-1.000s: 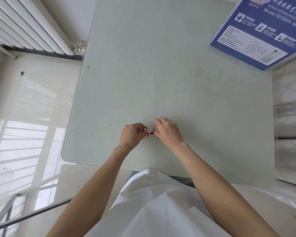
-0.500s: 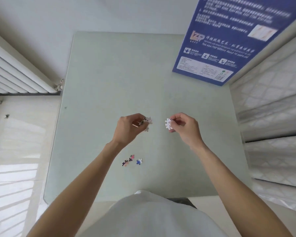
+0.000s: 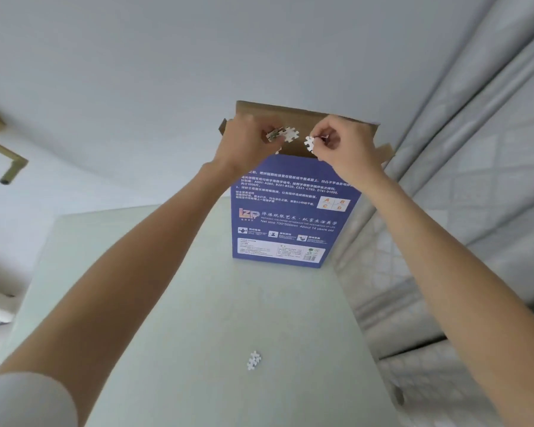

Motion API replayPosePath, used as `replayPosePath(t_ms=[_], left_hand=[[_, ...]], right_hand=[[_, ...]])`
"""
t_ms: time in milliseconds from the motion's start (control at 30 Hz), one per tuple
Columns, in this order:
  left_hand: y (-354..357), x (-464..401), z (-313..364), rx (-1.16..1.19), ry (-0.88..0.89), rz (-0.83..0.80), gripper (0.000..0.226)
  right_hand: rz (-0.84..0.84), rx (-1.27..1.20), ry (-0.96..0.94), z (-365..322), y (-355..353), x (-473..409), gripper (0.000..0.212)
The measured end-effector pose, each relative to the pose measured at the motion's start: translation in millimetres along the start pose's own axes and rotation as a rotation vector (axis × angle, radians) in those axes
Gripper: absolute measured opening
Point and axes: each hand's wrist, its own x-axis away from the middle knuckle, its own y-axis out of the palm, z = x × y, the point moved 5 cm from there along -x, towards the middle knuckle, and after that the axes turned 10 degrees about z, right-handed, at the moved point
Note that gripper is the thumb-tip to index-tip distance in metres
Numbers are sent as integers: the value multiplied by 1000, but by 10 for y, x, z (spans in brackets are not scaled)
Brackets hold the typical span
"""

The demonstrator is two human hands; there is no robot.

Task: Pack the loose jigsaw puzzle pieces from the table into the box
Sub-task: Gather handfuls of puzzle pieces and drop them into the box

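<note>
A gold bar (image 3: 11,163) sticks out from the wall at the far left; next comes the pale green table (image 3: 142,303), with a white sleeve (image 3: 22,402) low in the corner; the left hand (image 3: 247,146) is up at the top of the box (image 3: 290,217), and its fingers are curled round a small stack of pieces (image 3: 282,135), with one white piece poking out to the right; lower down, a white clump (image 3: 254,360) of joined pieces lies flat on the table, well apart from the box and from both hands; the blue box stands up at the far side of the table, its brown flaps (image 3: 290,115) open behind the hands; the right hand (image 3: 342,152) is just beside the left one, and it pinches one white piece (image 3: 309,143) between thumb and fingertips, over the open top; the two hands do not touch; a grey quilted cover (image 3: 463,211) fills the right side.
</note>
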Motion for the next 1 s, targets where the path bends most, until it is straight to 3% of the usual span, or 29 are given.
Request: replayPosePath(t_ms=[133, 233, 367, 533, 733, 1000], left_hand=[[304, -295, -103, -260, 103, -205, 15], [405, -316, -173, -313, 128, -289, 19], [320, -294, -174, -180, 43, -241, 19], [278, -225, -132, -217, 29, -237, 9], [261, -69, -80, -263, 50, -234, 19], [149, 184, -41, -207, 173, 19, 20]], right_hand=[[-83, 198, -139, 234, 163, -220, 9], [-180, 244, -215, 303, 237, -236, 11], [-176, 241, -219, 349, 216, -222, 16], [-152, 273, -177, 327, 180, -188, 20], [-149, 289, -132, 344, 185, -155, 25], [-80, 272, -146, 291, 155, -65, 25]])
